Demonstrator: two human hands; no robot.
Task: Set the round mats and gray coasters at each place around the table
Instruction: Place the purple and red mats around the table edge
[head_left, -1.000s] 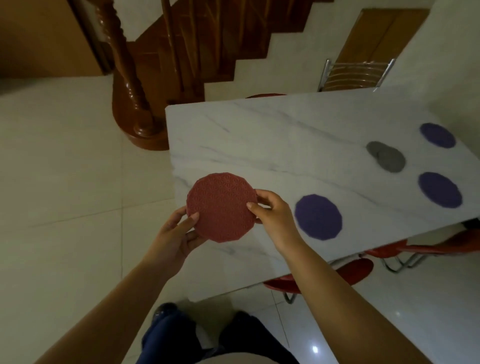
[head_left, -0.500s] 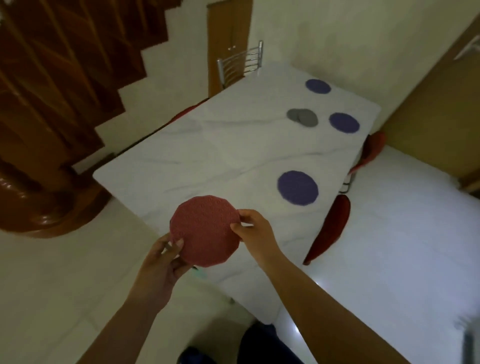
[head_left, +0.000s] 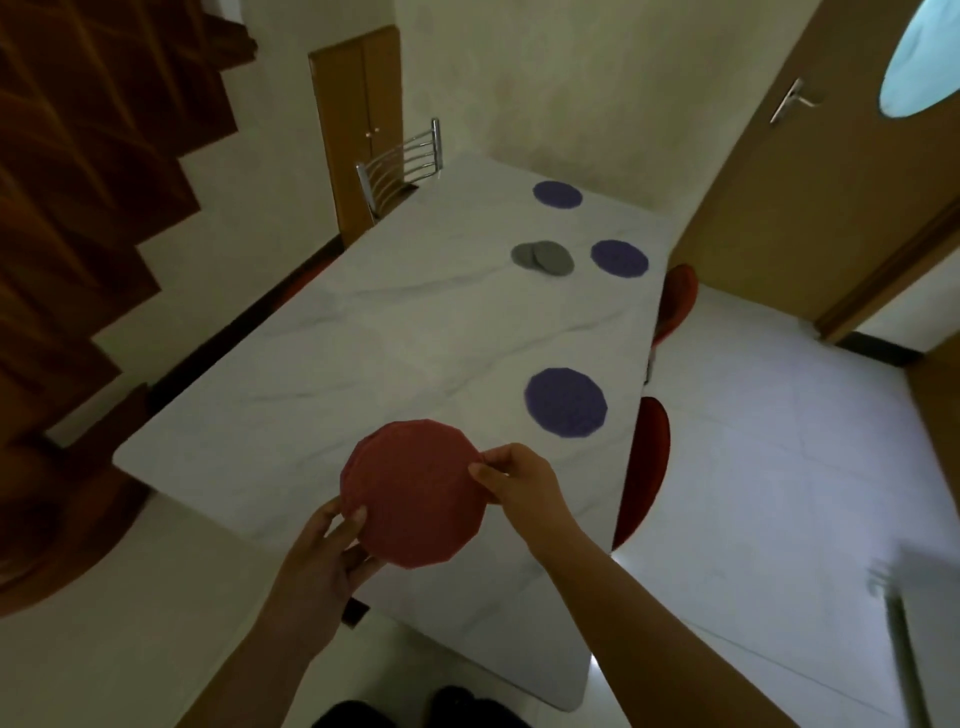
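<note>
On the marble bench (head_left: 363, 332): three purple mats (head_left: 565, 409) along the right and far edges, gray coasters (head_left: 543, 257) overlapping between the far two. Red chairs (head_left: 644, 467) tucked at right. Over the near end, left hand (head_left: 322, 566) and right hand (head_left: 519, 486) pinch the red mat stack (head_left: 413, 493) at opposite edges.

The room is dimly lit, and the scene is rendered soft and slightly grainy throughout. A bright glare patch is seen on the glossy floor (head_left: 631, 558) just beside the tabletop (head_left: 395, 332), and daylight is admitted through an oval window (head_left: 922, 57) at upper right. Straight lines are bowed by wide-angle distortion, and the lower right edge is smeared by blur.
</note>
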